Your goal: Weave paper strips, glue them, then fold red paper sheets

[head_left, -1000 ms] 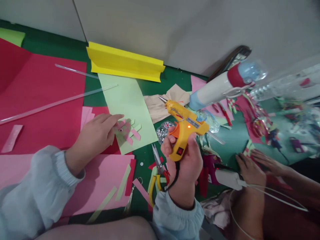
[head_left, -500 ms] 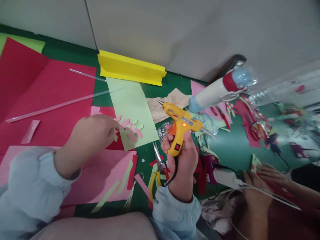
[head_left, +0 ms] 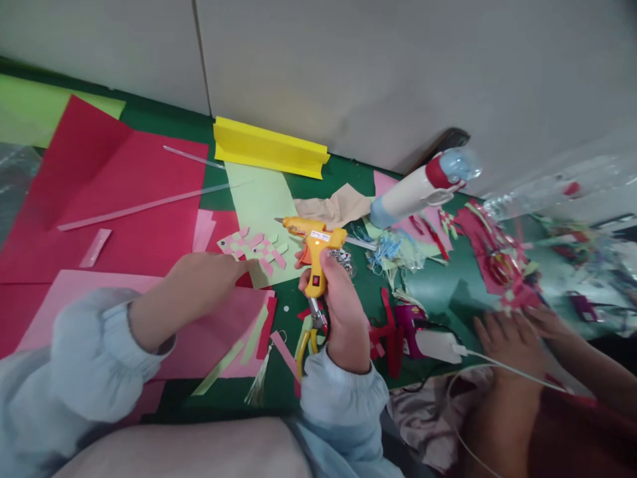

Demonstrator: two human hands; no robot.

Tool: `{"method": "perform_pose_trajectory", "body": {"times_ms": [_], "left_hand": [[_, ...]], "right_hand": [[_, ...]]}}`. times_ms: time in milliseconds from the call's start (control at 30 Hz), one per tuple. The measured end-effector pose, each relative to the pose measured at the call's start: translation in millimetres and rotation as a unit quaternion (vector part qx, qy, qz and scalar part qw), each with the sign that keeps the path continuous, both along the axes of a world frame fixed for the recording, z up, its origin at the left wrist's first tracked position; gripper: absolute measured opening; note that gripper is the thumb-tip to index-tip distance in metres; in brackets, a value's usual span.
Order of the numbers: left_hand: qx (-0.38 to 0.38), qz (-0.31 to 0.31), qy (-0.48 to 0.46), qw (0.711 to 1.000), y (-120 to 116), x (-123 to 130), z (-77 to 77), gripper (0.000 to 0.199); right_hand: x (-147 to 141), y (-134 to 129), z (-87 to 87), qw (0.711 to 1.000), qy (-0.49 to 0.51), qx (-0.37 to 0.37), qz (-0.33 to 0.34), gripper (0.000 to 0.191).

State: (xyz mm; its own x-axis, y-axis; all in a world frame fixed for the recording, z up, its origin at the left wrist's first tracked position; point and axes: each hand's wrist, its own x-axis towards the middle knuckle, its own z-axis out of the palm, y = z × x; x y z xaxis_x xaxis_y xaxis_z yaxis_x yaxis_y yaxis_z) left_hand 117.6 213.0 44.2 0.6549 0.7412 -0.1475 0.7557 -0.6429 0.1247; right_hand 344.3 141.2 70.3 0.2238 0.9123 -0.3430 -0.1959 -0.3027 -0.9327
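My right hand [head_left: 337, 312] grips the handle of a yellow hot glue gun [head_left: 318, 259], its nozzle pointing left and its orange trigger beside my fingers. A clear glue stick [head_left: 362, 243] juts from the back. My left hand [head_left: 202, 285] is palm down beside two pink and green woven paper fish [head_left: 269, 253], its index finger stretched out at the lower one's edge. Its other fingers are mostly hidden beneath. The fish lie on and beside a pale green sheet [head_left: 261, 189]. Scissors with yellow handles [head_left: 308, 342] are below the glue gun.
Red paper [head_left: 134, 189], a pink sheet [head_left: 199, 345] and folded yellow paper [head_left: 271, 149] lie on the green table by the wall. A water bottle [head_left: 411, 196] leans at the back. On the right, another person's hands [head_left: 512, 342] work near a white plug [head_left: 438, 346].
The glue gun has shifted left and slightly down in view, toward the fish. My left hand has moved lower, uncovering the second fish. The view has shifted a little.
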Motion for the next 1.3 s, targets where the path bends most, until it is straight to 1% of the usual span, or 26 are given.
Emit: {"method": "perform_pose_trajectory", "body": {"times_ms": [100, 233, 433, 533, 600, 667, 700, 800, 900, 1100, 1300], "left_hand": [[0.005, 0.013, -0.011, 1.0, -6.5, -0.9, -2.2, 0.045], [-0.002, 0.002, -0.004, 1.0, -13.6, -1.5, -3.1, 0.05], [0.005, 0.013, 0.011, 1.0, -20.8, 4.4, 7.4, 0.057], [0.027, 0.006, -0.007, 1.0, -19.5, 5.5, 8.9, 0.05], [0.072, -0.014, -0.032, 0.997, -16.1, 5.2, 5.9, 0.043], [0.115, -0.039, -0.06, 0.991, -11.7, 4.5, 0.3, 0.044], [0.124, -0.047, -0.07, 0.989, -9.4, 4.1, -3.0, 0.045], [0.106, -0.055, -0.088, 0.989, -3.5, 2.8, -11.9, 0.046], [0.083, -0.053, -0.098, 0.99, -0.2, 1.2, -16.3, 0.046], [0.081, -0.058, -0.099, 0.99, 0.4, 0.5, -17.1, 0.049], [0.084, -0.059, -0.099, 0.99, -2.1, 2.8, -18.0, 0.055]], "right_hand": [[-2.8, 2.2, 0.5, 0.997, -0.053, -0.037, 0.029, 0.052], [-8.4, 5.4, 1.6, 0.997, -0.055, -0.045, 0.044, 0.058], [-10.3, 8.4, -3.0, 0.994, -0.071, -0.057, 0.054, 0.06], [-9.4, 9.2, -4.8, 0.993, -0.076, -0.073, 0.051, 0.061], [-9.2, 9.8, -6.9, 0.992, -0.084, -0.079, 0.048, 0.061], [-9.2, 10.5, -10.1, 0.991, -0.093, -0.08, 0.05, 0.061], [-9.3, 10.8, -11.8, 0.991, -0.094, -0.081, 0.054, 0.06], [-10.0, 11.3, -16.0, 0.99, -0.088, -0.089, 0.069, 0.06], [-11.0, 10.9, -16.6, 0.989, -0.085, -0.099, 0.07, 0.059], [-12.7, 10.1, -13.7, 0.99, -0.084, -0.098, 0.063, 0.057], [-12.0, 9.5, -16.3, 0.991, -0.079, -0.091, 0.065, 0.056]]}}
